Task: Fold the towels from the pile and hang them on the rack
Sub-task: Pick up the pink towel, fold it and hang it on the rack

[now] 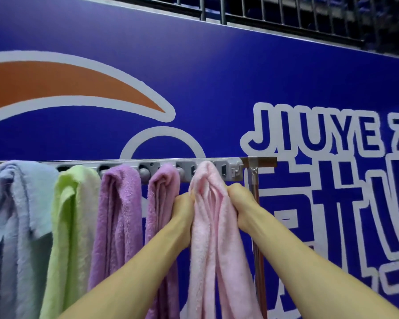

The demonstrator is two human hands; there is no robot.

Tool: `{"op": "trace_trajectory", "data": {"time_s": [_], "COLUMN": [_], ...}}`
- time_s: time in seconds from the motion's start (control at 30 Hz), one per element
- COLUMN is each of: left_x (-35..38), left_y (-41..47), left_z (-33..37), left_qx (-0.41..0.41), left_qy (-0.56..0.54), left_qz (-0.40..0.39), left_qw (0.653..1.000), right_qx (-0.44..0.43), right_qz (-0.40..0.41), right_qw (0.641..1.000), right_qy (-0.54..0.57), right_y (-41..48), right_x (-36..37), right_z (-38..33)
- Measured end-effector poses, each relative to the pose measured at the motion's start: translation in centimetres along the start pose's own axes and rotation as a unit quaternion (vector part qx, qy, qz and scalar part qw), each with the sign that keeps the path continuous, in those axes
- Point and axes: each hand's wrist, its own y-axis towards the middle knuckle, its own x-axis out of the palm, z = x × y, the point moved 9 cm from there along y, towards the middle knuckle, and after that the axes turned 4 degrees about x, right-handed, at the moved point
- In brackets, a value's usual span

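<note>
While the pink towel [209, 226] hangs between them, fingers [235, 192] clutch both sides.

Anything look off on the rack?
Yes. The light blue towel at the rack's left end hangs bunched and lopsided, one flap draped across its front, stray threads trailing. The pink towel is held in the left grip and right grip.

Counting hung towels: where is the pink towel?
Head view: pink towel hangs at the rack's right end, beside a purple towel, gripped by left hand and right hand.
</note>
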Motion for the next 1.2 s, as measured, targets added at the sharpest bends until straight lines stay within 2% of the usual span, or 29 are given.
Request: {"op": "trace_trajectory", "data": {"time_s": [0.07,0.13,0.27,0.43,0.57,0.67,0.8,0.93,1.2], "left_x": [-0.4,-0.3,0.1,-0.9,-0.7,-0.5,-1.2,-2.6,-7.9], "left_y": [0.6,0.9,0.5,-0.8,-1.7,-2.5,-4.6,-8.5,-18.3], "left_z": [-0.6,-0.4,0.5,0.8,1.6,0.8,-0.2,-2.1,-8.5], "left_qx": [0.009,0.030,0.105,0.129,0.142,0.131,0.110,0.063,-0.012], "left_qy": [0.028,0.052,0.120,0.158,0.170,0.190,0.192,0.200,0.248], "left_qz": [0.021,0.010,-0.015,0.013,0.011,-0.013,-0.039,-0.100,-0.155], "left_qw": [0.999,0.998,0.987,0.979,0.975,0.973,0.974,0.973,0.956], "right_qx": [-0.034,-0.072,-0.094,-0.138,-0.112,-0.077,-0.076,-0.061,-0.028], "right_qz": [0.008,0.021,0.030,0.090,0.057,0.025,0.005,0.002,0.011], "right_qw": [0.998,0.993,0.983,0.959,0.958,0.973,0.975,0.972,0.978], "right_qy": [-0.053,-0.093,-0.154,-0.232,-0.259,-0.215,-0.210,-0.228,-0.208], "right_y": [-0.1,-0.3,-1.3,-3.4,-4.7,-5.5,-7.1,-9.4,-16.5], "right_x": [-0.2,0.0,0.7,0.7,1.2,1.0,0.2,-0.7,-3.0], "right_z": [-0.4,-1.0,-0.8,-1.4,0.3,2.5,3.9,6.3,13.9]}}
